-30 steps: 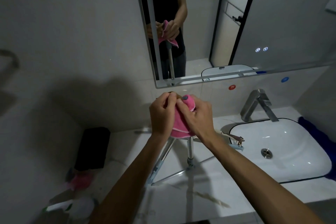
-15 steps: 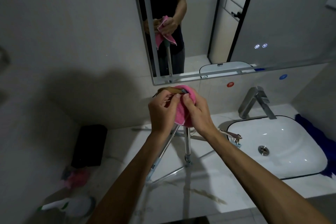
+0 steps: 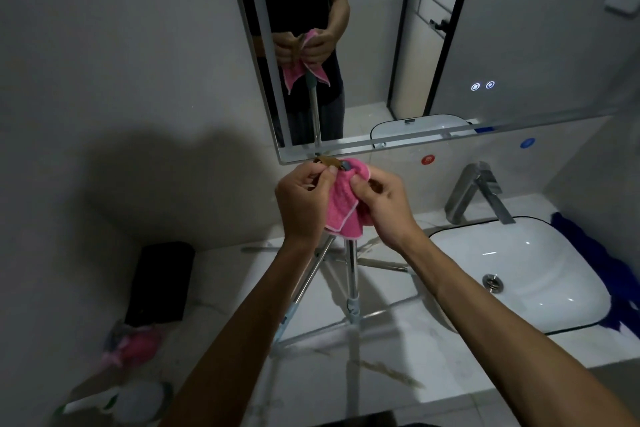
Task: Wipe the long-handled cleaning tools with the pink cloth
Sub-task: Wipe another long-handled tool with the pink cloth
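A pink cloth (image 3: 341,204) is wrapped over the top end of an upright silver long-handled tool (image 3: 352,274) that stands on the white counter. My right hand (image 3: 379,204) grips the cloth from the right. My left hand (image 3: 303,201) pinches a thin brown strap (image 3: 327,160) at the tool's top, beside a grey cap. A second silver pole (image 3: 304,282) leans from under my hands down to the counter, and further thin poles lie flat behind. The mirror repeats both hands and the cloth.
A white basin (image 3: 526,274) with a chrome tap (image 3: 476,191) sits to the right, a blue cloth (image 3: 595,253) past it. On the left of the counter are a black box (image 3: 161,282), a pink item (image 3: 133,350) and a white bottle (image 3: 117,402). The mirror (image 3: 433,45) hangs right behind my hands.
My hands have loosened on the cloth, so more of it hangs out between them. The grey cap and brown strap at the tool's top show more.
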`<action>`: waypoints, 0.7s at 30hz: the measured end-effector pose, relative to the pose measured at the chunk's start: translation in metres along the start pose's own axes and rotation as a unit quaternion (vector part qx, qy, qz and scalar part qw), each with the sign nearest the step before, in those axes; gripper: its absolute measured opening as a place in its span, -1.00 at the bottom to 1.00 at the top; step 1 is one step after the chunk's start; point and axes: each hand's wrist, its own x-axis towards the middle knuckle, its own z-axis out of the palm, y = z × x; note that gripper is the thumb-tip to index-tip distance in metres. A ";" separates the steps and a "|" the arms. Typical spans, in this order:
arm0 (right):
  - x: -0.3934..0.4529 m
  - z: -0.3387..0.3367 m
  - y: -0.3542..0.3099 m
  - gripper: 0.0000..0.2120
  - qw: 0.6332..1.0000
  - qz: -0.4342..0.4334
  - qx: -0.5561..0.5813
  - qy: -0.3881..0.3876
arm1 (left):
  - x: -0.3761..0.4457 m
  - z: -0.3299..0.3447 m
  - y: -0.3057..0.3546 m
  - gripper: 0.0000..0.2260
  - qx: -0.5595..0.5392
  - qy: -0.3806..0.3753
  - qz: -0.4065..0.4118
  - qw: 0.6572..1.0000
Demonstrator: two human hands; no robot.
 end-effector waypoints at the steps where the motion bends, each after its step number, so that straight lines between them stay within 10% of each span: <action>1: -0.001 -0.001 -0.002 -0.80 1.000 -0.013 0.004 0.010 | 0.001 0.001 0.001 -0.92 -0.010 -0.009 0.001 1.000; 21: -0.009 -0.003 -0.006 -0.66 0.988 -0.072 -0.138 -0.011 | -0.001 0.009 0.002 -0.84 -0.066 -0.066 -0.020 0.995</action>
